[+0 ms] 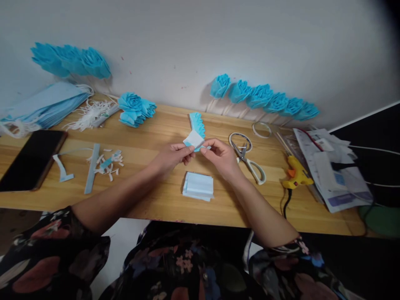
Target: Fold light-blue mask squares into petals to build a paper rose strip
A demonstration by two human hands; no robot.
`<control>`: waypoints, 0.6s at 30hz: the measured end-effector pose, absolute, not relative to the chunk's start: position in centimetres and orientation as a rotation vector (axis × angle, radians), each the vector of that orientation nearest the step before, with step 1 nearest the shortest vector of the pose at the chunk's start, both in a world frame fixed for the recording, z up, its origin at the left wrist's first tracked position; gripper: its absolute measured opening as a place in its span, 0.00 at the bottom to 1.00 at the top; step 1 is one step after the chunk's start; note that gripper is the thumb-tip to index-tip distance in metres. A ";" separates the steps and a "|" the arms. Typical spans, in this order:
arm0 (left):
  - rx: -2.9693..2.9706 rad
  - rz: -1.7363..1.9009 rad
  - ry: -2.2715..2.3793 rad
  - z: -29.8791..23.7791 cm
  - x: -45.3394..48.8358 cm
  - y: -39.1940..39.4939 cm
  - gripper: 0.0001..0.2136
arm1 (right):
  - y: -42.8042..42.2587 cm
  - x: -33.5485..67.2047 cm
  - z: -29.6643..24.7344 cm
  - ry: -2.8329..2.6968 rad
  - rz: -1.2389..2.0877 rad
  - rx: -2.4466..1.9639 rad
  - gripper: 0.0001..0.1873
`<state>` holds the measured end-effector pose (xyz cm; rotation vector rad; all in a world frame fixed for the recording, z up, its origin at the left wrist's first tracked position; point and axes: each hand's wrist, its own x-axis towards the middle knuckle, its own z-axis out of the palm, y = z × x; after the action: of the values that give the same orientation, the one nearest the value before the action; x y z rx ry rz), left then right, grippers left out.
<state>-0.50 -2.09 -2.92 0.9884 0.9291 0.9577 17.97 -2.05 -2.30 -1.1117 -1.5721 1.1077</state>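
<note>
Between my two hands is a small folded piece of light blue and white fabric. My left hand pinches its left lower side, thumb on top. The fingers of my right hand pinch its right corner. Just beyond lies a row of overlapping blue petals, partly hidden behind the held piece. Nearer to me rests a stack of pale blue fabric rectangles. Scissors with white handles lie to the right of my right hand, their blades over a roll of tape.
Blue fabric flowers on sticks lean on the wall at left and right. A flower bunch, face masks, a phone and scraps occupy the left. A yellow glue gun and papers lie right.
</note>
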 end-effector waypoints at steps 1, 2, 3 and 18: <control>0.998 0.948 0.932 -2.9 -0.5 -2.1 0.17 | -2.0 18.0 -2.3 -1.561 1.103 -1.123 0.15; 1.008 0.941 0.936 -2.9 -0.5 -2.1 0.17 | -2.0 18.0 -2.4 -1.556 1.101 -1.134 0.15; 1.016 0.939 0.942 -2.9 -0.5 -2.2 0.16 | -1.9 18.1 -2.5 -1.552 1.098 -1.141 0.14; 1.031 0.911 1.010 -2.2 -0.6 -2.4 0.16 | -1.6 18.0 -2.8 -1.433 1.256 -1.067 0.27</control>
<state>-0.60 -2.39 -2.23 1.0306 1.0097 0.9114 18.00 -1.61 -2.79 -1.0666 -1.4326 1.2559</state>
